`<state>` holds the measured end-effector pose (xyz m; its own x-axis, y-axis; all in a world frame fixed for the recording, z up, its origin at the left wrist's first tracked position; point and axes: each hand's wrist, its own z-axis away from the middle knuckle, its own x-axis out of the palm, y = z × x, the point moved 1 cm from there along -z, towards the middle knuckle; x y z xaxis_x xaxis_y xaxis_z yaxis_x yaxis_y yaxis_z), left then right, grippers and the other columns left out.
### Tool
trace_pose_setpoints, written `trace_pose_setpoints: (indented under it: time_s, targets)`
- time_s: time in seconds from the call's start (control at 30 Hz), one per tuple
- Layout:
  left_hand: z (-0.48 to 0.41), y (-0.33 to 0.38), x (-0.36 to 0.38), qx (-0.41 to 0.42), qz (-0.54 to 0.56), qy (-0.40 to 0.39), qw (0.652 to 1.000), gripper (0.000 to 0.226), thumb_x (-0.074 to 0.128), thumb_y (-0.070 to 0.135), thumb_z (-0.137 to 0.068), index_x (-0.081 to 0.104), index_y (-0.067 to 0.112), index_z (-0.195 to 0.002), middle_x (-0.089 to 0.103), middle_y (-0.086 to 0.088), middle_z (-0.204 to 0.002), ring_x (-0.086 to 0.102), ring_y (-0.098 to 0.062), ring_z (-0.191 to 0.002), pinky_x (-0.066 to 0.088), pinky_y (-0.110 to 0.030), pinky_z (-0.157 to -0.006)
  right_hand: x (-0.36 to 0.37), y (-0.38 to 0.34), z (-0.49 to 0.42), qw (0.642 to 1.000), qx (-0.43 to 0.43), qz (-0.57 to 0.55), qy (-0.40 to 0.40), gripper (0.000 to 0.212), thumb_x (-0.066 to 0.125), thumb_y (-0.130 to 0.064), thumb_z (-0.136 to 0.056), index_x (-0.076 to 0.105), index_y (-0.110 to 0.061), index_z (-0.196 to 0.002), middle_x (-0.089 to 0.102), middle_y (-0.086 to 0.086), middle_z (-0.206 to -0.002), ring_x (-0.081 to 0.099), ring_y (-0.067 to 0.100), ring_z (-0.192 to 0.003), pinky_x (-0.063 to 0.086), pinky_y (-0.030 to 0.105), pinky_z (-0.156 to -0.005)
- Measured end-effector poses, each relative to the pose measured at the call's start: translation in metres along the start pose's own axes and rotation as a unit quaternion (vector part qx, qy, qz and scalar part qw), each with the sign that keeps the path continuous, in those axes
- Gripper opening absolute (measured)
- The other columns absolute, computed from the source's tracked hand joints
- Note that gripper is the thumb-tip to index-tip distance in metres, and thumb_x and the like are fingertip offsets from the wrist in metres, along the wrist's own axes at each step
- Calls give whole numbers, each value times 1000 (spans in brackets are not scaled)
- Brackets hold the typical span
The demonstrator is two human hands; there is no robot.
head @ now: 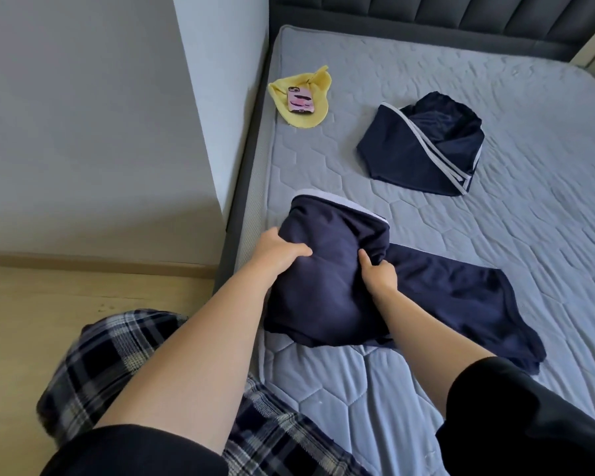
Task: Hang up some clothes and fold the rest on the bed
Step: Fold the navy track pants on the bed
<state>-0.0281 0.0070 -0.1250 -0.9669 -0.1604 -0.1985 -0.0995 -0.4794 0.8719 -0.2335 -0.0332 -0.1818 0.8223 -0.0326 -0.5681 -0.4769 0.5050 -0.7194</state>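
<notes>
A dark navy garment (pixel 327 286) with a pale trimmed edge lies partly folded on the grey quilted mattress (pixel 495 235) near its left edge. My left hand (pixel 277 250) grips the folded bundle's left side, thumb on top. My right hand (pixel 378 274) pinches a bunch of cloth at the bundle's right side. An unfolded part of the garment (pixel 468 304) spreads flat to the right. Further back lies a second navy garment with white stripes (pixel 426 146), loosely folded.
A yellow cloth (pixel 310 82) with a pink-cased phone (pixel 300 100) on it sits at the mattress's far left corner. A grey wall corner (pixel 200 132) stands left of the bed. The dark padded headboard (pixel 443 18) runs along the back. My plaid trouser leg (pixel 117 352) is over the wooden floor.
</notes>
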Motion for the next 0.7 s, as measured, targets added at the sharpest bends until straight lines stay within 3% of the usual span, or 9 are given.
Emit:
trace_pose_setpoints:
  time_s: [0.07, 0.13, 0.3, 0.43, 0.5, 0.57, 0.63, 0.7]
  targets:
    - [-2, 10, -22, 26, -29, 44, 998, 36, 76, 20, -68, 58, 19, -99, 63, 5, -91, 60, -12, -78, 44, -26, -58, 19, -20, 10, 1000, -2, -5, -31, 59, 49, -43, -95, 52, 8, -125, 57, 23, -127, 52, 36, -119, 39, 33, -95]
    - [-3, 17, -50, 45, -65, 101, 992, 30, 75, 20, -68, 55, 23, -91, 59, 8, -83, 57, -11, -73, 39, -24, -54, 44, -43, 23, 998, -15, -6, -68, 54, 48, -35, -96, 46, 8, -130, 53, 23, -133, 49, 35, -124, 37, 33, -99]
    - [-1, 8, -109, 37, -96, 213, 972, 37, 70, 16, -67, 56, 14, -101, 63, -3, -96, 61, -27, -87, 49, -33, -72, 106, -82, 50, 986, -53, 12, -155, 46, 54, -25, -94, 45, 5, -128, 54, 20, -132, 50, 34, -122, 40, 32, -98]
    - [5, 0, -117, 43, -132, 241, 961, 34, 70, 16, -67, 53, 17, -97, 61, 0, -93, 61, -28, -90, 50, -35, -76, 108, -82, 56, 989, -104, 93, -47, 54, 72, -35, -81, 44, -5, -117, 53, 15, -124, 52, 34, -116, 43, 39, -91]
    - [10, 6, -108, 89, -159, 238, 954, 34, 70, 21, -68, 52, 22, -96, 59, 6, -89, 60, -24, -89, 48, -32, -74, 93, -75, 54, 991, -101, 77, -40, 52, 75, -37, -76, 41, -11, -106, 55, 7, -107, 55, 29, -102, 46, 37, -80]
    - [18, 20, -93, 151, -102, 171, 968, 35, 71, 31, -68, 55, 32, -98, 61, 17, -87, 62, -13, -87, 46, -28, -73, 74, -68, 48, 989, -103, 38, -94, 35, 72, -31, -81, 42, -14, -86, 51, 2, -80, 51, 22, -77, 41, 29, -62]
    - [28, 35, -73, 159, 66, -25, 985, 36, 69, 40, -71, 60, 38, -105, 69, 17, -90, 66, -7, -89, 49, -25, -77, 45, -61, 44, 982, -82, -49, -166, 30, 60, -21, -91, 43, -15, -67, 49, 1, -56, 45, 21, -58, 38, 24, -45]
    - [34, 40, -47, 103, 209, -242, 942, 40, 59, 46, -81, 56, 36, -120, 69, 9, -112, 64, -12, -107, 52, -29, -84, 2, -50, 37, 974, -47, -123, -185, 29, 45, -13, -98, 51, -17, -70, 59, -7, -46, 59, 15, -49, 44, 17, -43]
